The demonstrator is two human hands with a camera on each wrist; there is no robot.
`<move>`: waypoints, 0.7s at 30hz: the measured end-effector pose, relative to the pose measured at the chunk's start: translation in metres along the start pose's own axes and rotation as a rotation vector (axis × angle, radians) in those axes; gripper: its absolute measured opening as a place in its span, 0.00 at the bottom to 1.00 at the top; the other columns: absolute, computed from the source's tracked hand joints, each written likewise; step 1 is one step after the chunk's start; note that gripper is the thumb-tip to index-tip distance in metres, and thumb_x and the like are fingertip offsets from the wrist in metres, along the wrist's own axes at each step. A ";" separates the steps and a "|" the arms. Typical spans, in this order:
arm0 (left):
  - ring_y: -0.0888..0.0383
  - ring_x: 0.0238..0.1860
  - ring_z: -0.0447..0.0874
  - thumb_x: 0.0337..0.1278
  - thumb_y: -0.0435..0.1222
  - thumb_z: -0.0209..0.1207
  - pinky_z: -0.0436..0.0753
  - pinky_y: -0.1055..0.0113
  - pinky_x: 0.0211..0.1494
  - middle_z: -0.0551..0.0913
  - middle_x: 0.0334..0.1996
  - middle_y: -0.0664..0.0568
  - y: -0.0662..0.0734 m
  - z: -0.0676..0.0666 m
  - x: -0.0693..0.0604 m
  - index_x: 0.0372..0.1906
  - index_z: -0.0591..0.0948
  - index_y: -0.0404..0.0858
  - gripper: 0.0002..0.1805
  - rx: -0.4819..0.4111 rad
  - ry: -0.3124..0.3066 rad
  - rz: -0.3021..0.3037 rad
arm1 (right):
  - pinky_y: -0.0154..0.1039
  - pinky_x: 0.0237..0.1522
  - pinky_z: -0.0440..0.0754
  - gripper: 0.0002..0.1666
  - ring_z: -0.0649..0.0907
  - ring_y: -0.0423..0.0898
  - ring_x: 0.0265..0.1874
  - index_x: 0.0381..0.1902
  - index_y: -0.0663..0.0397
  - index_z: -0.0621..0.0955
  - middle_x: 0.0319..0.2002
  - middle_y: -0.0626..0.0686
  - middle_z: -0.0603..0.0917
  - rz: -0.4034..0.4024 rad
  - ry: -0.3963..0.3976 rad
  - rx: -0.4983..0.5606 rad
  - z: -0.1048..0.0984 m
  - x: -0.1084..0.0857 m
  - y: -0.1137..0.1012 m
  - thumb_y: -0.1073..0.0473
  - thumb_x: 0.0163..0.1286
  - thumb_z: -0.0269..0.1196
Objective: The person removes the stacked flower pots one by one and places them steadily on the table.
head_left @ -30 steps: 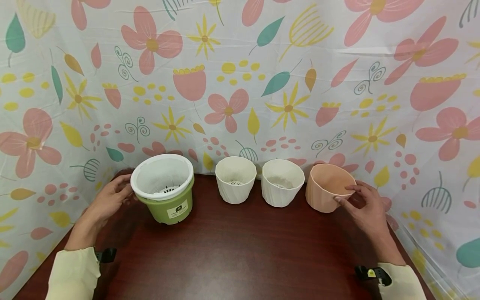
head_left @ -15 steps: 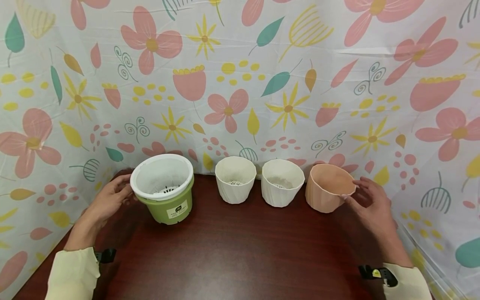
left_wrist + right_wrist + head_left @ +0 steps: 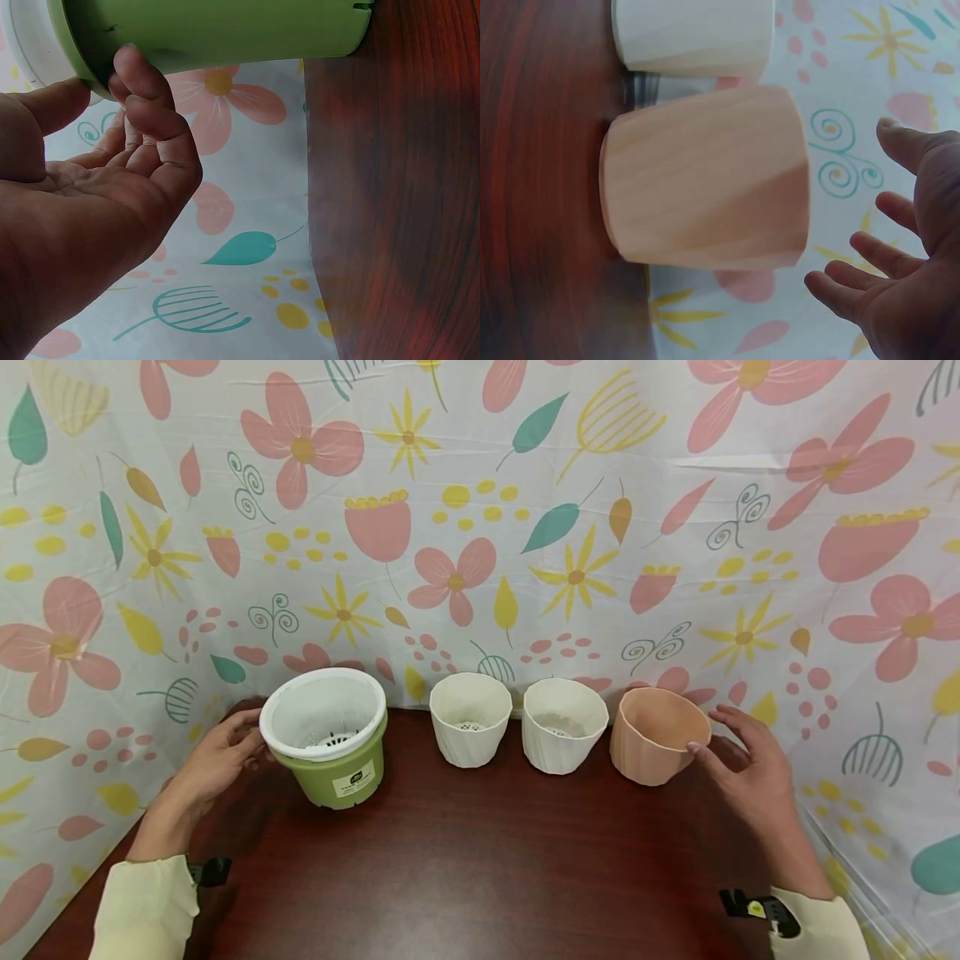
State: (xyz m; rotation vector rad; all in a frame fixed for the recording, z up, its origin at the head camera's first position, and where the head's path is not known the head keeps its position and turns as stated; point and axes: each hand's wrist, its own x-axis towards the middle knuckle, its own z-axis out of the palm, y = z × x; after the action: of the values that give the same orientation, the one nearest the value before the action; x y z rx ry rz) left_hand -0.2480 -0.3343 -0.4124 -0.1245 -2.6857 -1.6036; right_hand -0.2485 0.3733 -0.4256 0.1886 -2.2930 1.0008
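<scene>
A green flowerpot (image 3: 330,777) with a pale label stands at the left, a white slotted pot (image 3: 322,706) nested in it. My left hand (image 3: 221,756) is at its left side. In the left wrist view the left hand (image 3: 112,180) has bent, relaxed fingers; thumb and fingertips meet the green pot (image 3: 225,30) near its rim, and whether they press is unclear. At the right stands a peach faceted flowerpot (image 3: 651,752). Beside it my right hand (image 3: 753,768) has spread fingers. The right wrist view shows that hand (image 3: 907,262) apart from the peach pot (image 3: 705,180).
Two white faceted flowerpots (image 3: 471,739) (image 3: 562,743), with drainage holes in their bases, stand between the green and peach pots. All stand along the back of the dark red wooden table (image 3: 480,868). Floral cloth (image 3: 457,527) hangs behind and at both sides.
My right hand has let go of the peach pot's rim and drawn back a little to the right, its fingers spreading. The left hand and the pots have stayed in place.
</scene>
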 end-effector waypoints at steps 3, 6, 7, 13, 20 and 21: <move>0.51 0.42 0.82 0.87 0.48 0.46 0.83 0.62 0.43 0.81 0.44 0.51 0.001 0.000 0.001 0.80 0.61 0.31 0.32 0.004 0.000 -0.011 | 0.18 0.53 0.74 0.33 0.76 0.22 0.59 0.69 0.57 0.80 0.67 0.59 0.76 -0.020 -0.001 0.023 0.001 0.000 -0.003 0.70 0.67 0.74; 0.53 0.42 0.82 0.87 0.48 0.46 0.83 0.63 0.43 0.81 0.45 0.51 0.001 0.001 0.001 0.80 0.60 0.31 0.33 0.005 0.001 -0.018 | 0.19 0.56 0.74 0.32 0.76 0.27 0.64 0.69 0.58 0.80 0.66 0.59 0.77 -0.059 -0.006 0.050 0.001 -0.001 -0.010 0.73 0.67 0.72; 0.53 0.42 0.82 0.87 0.48 0.46 0.83 0.63 0.43 0.81 0.46 0.51 0.001 0.001 0.001 0.80 0.60 0.31 0.33 0.005 0.003 -0.019 | 0.19 0.57 0.74 0.33 0.75 0.27 0.65 0.69 0.57 0.81 0.65 0.59 0.78 -0.074 -0.008 0.058 0.002 -0.001 -0.013 0.74 0.66 0.72; 0.54 0.42 0.82 0.87 0.46 0.46 0.83 0.64 0.43 0.81 0.45 0.53 0.000 0.002 0.002 0.80 0.60 0.30 0.32 -0.004 -0.002 -0.021 | 0.19 0.58 0.74 0.34 0.78 0.30 0.62 0.66 0.57 0.83 0.62 0.60 0.81 -0.145 -0.013 0.088 0.006 -0.001 -0.033 0.77 0.63 0.73; 0.53 0.43 0.82 0.87 0.48 0.46 0.83 0.63 0.44 0.81 0.45 0.54 -0.002 0.000 0.002 0.81 0.59 0.31 0.33 -0.003 -0.004 -0.034 | 0.21 0.61 0.75 0.36 0.79 0.36 0.64 0.66 0.61 0.82 0.61 0.63 0.81 -0.227 -0.061 0.163 0.013 0.000 -0.048 0.82 0.59 0.72; 0.52 0.44 0.82 0.87 0.48 0.46 0.84 0.63 0.45 0.81 0.45 0.54 -0.003 0.000 0.001 0.81 0.59 0.31 0.33 -0.002 -0.003 -0.035 | 0.22 0.61 0.75 0.36 0.79 0.37 0.65 0.66 0.62 0.82 0.61 0.64 0.81 -0.240 -0.072 0.183 0.014 0.001 -0.050 0.83 0.59 0.72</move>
State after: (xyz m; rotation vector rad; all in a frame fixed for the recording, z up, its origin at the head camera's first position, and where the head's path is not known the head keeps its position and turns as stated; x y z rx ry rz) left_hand -0.2495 -0.3357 -0.4146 -0.0804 -2.7037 -1.6173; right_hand -0.2379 0.3280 -0.4018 0.5702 -2.1767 1.0906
